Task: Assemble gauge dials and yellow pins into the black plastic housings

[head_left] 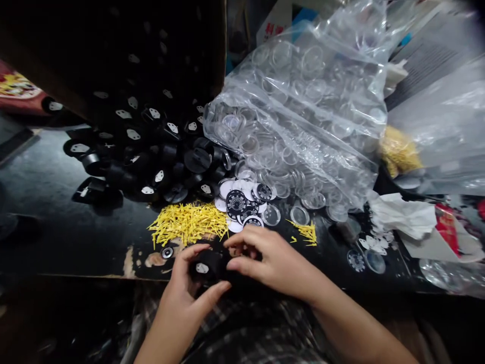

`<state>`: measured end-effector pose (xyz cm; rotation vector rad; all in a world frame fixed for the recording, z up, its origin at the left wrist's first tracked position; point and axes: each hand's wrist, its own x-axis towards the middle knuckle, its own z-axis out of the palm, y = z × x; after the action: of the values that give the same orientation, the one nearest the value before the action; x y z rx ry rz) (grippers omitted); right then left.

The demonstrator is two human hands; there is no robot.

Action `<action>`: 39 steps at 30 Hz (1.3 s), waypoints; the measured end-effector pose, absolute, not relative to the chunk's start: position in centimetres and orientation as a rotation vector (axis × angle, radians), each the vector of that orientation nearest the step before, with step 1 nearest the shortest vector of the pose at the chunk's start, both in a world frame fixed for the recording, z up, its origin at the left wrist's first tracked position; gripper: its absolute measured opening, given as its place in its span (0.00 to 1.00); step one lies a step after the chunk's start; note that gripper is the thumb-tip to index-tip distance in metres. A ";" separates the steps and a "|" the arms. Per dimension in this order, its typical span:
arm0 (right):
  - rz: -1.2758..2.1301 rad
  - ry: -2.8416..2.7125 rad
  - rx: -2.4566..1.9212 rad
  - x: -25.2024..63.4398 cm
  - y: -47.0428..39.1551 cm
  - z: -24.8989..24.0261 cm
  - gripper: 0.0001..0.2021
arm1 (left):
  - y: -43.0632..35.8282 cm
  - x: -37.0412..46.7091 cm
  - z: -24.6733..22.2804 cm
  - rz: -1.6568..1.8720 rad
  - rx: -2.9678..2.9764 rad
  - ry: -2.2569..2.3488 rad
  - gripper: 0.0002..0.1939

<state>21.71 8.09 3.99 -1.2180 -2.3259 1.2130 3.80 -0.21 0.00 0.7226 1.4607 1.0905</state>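
Just over the front edge of the table, my left hand (pixel 185 288) holds a round black plastic housing (pixel 212 263) between thumb and fingers; a small white plate (pixel 201 268) shows on its face. From the right, my right hand (pixel 265 258) has its fingers curled against the same housing, thumb and forefinger at its side. Anything small between the right fingertips is hidden in the dark. Behind my hands lie a heap of thin yellow pointers (pixel 189 222) and a pile of printed black and white dial discs (pixel 238 203).
Many black housings (pixel 170 151) spill from a dark box at the back left. A plastic bag (pixel 303 96) spills clear round covers (pixel 300 215) toward the middle. Right of them are a few yellow pointers (pixel 306 232), small white pieces (pixel 376 243) and crumpled tissue (pixel 401 215).
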 end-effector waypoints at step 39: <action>1.187 -1.888 -1.435 19.5 7.2 3.8 0.08 | 0.5 6.8 0.6 1.278 0.298 1.146 0.16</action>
<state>19.48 7.16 3.83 -1.4348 -1.8881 1.1872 6.84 0.53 0.57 0.2981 1.1463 1.2778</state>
